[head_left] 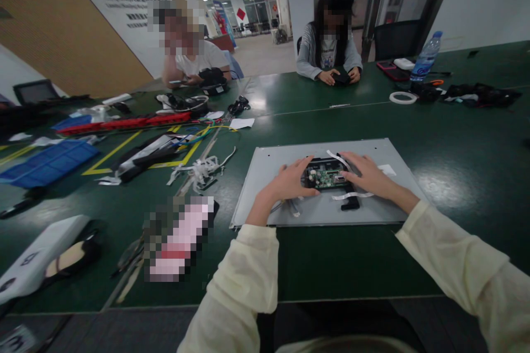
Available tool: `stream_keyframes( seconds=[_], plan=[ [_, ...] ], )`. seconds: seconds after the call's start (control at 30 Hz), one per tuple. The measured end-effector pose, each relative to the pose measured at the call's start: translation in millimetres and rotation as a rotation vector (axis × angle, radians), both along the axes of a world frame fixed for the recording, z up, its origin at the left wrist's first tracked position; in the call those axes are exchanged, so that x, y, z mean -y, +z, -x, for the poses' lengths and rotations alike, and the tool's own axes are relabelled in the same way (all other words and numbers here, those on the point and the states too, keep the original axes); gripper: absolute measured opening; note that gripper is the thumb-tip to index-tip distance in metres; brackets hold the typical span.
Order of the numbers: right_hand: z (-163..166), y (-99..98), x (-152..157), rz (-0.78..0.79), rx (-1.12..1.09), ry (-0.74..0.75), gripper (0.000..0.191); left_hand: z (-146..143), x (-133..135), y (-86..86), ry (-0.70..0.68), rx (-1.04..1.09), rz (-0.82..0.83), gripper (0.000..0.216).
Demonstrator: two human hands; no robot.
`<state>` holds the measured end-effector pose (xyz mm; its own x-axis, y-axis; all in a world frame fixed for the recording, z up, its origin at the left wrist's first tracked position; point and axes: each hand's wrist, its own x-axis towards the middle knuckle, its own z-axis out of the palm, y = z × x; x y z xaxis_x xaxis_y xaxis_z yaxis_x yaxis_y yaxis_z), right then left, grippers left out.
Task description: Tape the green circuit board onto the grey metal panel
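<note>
A grey flat panel (372, 149) lies face down on the green table in front of me. In its middle sits a small green circuit board (325, 176) in a dark frame, with white ribbon strips (351, 196) beside it. My left hand (290, 182) rests on the board's left edge, fingers bent against it. My right hand (368, 176) covers the board's right edge, fingers curled onto it. Both hands grip the board between them.
Left of the panel lie loose white cables (199, 168), a blue tray (47, 162), a red strip (124, 122) and black parts. Two other people sit across the table. A water bottle (426, 58) and a tape roll (403, 97) stand far right.
</note>
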<state>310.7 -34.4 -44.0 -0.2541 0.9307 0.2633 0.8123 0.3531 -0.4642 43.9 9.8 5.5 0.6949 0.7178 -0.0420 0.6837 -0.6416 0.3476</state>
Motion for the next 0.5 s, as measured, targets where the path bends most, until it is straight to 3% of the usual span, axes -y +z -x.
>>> stream_keyframes(
  seconds=[0.23, 0.37, 0.5],
  plan=[
    [-0.5, 3.4, 4.2, 0.030, 0.044, 0.057, 0.070, 7.5, -5.2, 6.7, -0.011, 0.127, 0.067, 0.095],
    [-0.9, 5.2, 5.7, 0.048, 0.077, 0.065, 0.074, 20.6, -16.6, 11.8, 0.170, 0.217, 0.078, 0.062],
    [-0.3, 7.3, 6.8, 0.048, 0.081, 0.072, 0.074, 34.9, -26.9, 13.7, 0.365, 0.133, -0.016, 0.040]
  ],
)
